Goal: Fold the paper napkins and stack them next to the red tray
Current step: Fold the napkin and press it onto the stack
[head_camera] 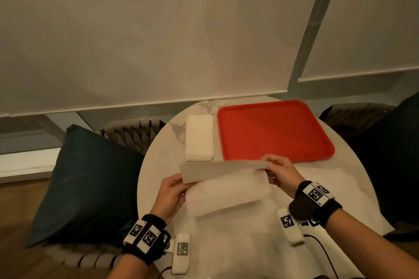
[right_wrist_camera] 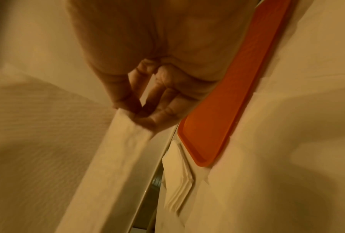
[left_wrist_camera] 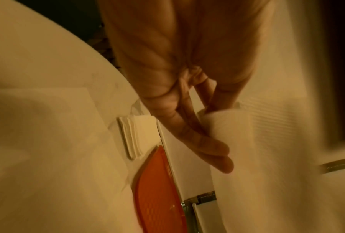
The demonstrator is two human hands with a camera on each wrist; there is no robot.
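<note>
Napkin (head_camera: 223,184) hangs mid-fold above the desk (head_camera: 158,154), its top edge pinched in the grip of left hand (head_camera: 171,197) and right hand (head_camera: 281,173). Next, probably crease it and lay it squarely on the stack (head_camera: 199,137) beside the red tray (head_camera: 275,130).

Your round white bench (head_camera: 158,161) holds a red tray (head_camera: 274,129), a napkin pile (head_camera: 199,137) just beside it, and flat napkins (head_camera: 335,186) near you.
</note>
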